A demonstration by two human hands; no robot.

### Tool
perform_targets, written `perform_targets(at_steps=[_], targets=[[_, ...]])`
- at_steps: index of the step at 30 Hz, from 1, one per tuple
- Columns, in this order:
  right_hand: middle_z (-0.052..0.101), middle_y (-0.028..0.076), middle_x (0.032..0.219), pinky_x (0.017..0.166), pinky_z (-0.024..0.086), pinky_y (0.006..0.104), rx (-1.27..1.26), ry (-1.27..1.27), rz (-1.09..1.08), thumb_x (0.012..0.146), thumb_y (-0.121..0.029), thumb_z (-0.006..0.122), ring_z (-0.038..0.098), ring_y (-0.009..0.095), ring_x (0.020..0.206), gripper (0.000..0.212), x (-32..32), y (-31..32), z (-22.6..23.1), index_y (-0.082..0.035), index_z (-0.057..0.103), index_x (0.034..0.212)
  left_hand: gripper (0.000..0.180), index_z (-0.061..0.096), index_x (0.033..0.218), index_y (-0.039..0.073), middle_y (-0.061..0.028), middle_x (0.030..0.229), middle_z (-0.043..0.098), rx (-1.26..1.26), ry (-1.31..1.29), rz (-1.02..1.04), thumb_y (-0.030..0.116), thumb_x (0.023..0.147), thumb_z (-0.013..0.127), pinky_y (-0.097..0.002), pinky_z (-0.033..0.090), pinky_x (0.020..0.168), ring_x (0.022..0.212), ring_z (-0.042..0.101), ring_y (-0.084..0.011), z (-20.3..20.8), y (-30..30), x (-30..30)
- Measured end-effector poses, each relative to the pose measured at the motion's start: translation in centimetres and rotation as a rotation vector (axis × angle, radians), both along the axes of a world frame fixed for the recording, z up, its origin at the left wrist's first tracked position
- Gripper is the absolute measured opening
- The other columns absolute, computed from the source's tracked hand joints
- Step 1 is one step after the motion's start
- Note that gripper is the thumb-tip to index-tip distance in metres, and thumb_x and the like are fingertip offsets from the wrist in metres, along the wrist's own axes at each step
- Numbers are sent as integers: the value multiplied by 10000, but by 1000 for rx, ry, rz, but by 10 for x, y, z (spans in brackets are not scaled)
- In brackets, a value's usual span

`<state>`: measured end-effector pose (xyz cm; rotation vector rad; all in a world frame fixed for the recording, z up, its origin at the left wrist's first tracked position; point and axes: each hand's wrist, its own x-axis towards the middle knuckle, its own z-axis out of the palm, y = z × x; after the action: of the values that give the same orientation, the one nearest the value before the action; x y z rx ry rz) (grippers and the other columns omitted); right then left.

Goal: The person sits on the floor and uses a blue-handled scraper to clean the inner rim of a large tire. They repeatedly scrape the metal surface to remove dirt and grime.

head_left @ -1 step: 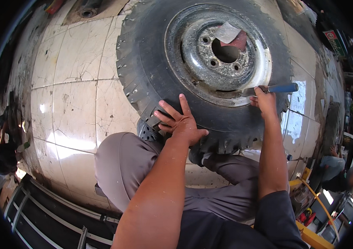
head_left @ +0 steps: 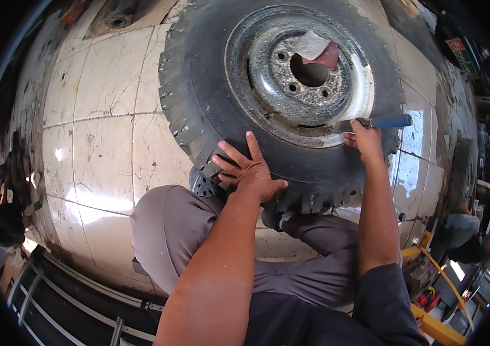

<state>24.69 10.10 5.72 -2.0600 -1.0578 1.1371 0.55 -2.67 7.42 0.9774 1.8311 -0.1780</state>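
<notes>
A large black tire (head_left: 198,98) with chunky tread lies flat on the floor in front of me. Its metal wheel rim (head_left: 265,86) is worn and spotted, with a brighter bare band along the right side. My right hand (head_left: 365,138) grips a scraper (head_left: 391,121) with a blue handle, and the flat blade rests against the rim's lower right edge. Fingers spread, my left hand (head_left: 250,171) lies on the tire's near sidewall and holds nothing. A folded piece of sandpaper (head_left: 312,45), grey and red, partly covers the hub hole.
Cracked, pale tiles (head_left: 103,138) surround the tire. A metal frame with rails (head_left: 72,297) stands at the lower left. Yellow bars (head_left: 438,326) are at the lower right, with another person (head_left: 463,228) beyond. A dark cylindrical part (head_left: 121,17) sits at the far left.
</notes>
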Motion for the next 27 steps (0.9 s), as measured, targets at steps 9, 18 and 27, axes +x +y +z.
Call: perform_targets(at_steps=[9, 18, 27], targets=[[674, 165, 693, 539, 536, 319, 185, -233, 47, 851, -251, 595, 691, 194, 600, 330, 8, 18, 20, 73, 654, 881, 1416, -314, 1456, 196, -381, 1358, -437, -38, 75, -20, 454, 690, 849, -704, 129, 1073, 1270, -301, -644, 2, 4, 5], [682, 172, 723, 538, 557, 323, 95, -134, 16, 861, -251, 594, 710, 220, 621, 347, 1, 18, 3, 92, 634, 901, 1460, -355, 1430, 213, -384, 1375, -414, -71, 146, -59, 516, 661, 848, -668, 145, 1098, 1301, -244, -646, -1, 4, 8], [683, 148, 783, 490, 535, 316, 49, -123, 51, 894, -238, 563, 705, 220, 601, 326, 10, 10, -7, 75, 623, 964, 1478, -354, 1431, 215, -386, 1370, -419, -75, 156, -56, 542, 641, 851, -671, 156, 1092, 1305, -244, -641, -5, 5, 10]])
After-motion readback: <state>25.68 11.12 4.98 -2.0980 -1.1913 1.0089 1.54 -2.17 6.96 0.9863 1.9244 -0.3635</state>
